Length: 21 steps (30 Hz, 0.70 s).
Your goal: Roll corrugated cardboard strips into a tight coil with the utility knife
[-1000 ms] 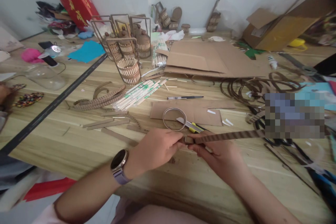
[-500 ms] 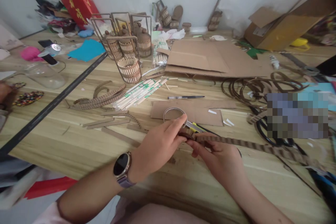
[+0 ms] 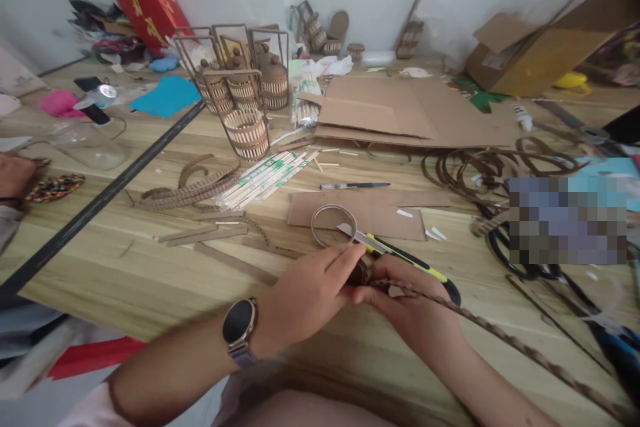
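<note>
My left hand point(image 3: 313, 290), with a watch point(image 3: 239, 322) on its wrist, is closed on a small dark brown coil at the end of a corrugated cardboard strip point(image 3: 493, 328). My right hand point(image 3: 413, 297) pinches the same strip close to the coil, and the rest trails off to the lower right. Fingers hide most of the coil. Just beyond the hands lie a utility knife point(image 3: 407, 259) with its blade out and a roll of tape point(image 3: 313, 225) standing as a ring. Both rest by a flat cardboard piece point(image 3: 385, 218).
Small basket-like models point(image 3: 245, 133) with tall handles stand at back left. Wrapped sticks point(image 3: 270, 177), a pen point(image 3: 355, 185), cardboard sheets point(image 3: 415, 107) and coiled brown strips point(image 3: 450, 170) lie around. Another person's hand point(image 3: 17, 173) is at the far left.
Both hands have drawn slightly nearer me, uncovering the knife and tape ring. The strip has turned edge-on and now slopes down to the right. The other person's hand has come further into view.
</note>
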{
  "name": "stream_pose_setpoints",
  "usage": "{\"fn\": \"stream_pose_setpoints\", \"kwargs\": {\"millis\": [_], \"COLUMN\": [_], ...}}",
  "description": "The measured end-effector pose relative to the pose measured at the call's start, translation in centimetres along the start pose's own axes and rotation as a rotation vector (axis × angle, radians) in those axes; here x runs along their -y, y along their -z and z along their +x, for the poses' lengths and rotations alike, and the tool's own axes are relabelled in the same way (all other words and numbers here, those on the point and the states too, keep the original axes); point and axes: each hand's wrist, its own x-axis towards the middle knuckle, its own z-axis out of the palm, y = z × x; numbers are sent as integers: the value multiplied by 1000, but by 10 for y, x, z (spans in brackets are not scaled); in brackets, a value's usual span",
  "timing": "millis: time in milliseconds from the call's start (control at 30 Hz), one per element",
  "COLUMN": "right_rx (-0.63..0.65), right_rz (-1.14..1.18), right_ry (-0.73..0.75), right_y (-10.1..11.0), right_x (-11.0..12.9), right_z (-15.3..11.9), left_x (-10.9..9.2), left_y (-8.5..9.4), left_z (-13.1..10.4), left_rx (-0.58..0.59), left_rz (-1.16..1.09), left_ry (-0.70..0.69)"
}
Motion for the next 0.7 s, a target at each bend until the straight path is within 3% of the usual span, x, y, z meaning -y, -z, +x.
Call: {"fn": "stream_pose_setpoints", "kwargs": {"millis": [133, 200, 300, 533, 700], "right_rx": [143, 129, 33, -66, -47], "right_rz": [-64, -144, -288, -662, -624], "right_ry": [190, 271, 293, 384, 390], "right_y": [10, 11, 6, -22, -24], "right_x": [-8, -12, -17, -11, -12], "right_z": [7, 13, 20, 31, 34], "left_x": [11, 18, 27, 30, 32], "left_y": [16, 26, 39, 50, 48], "left_z": [5, 9, 13, 14, 12], "left_rx": [-10, -73, -57, 269, 337], "left_rz": [-94, -126, -108, 18, 81], "left_ry": [100, 203, 298, 96, -85]}}
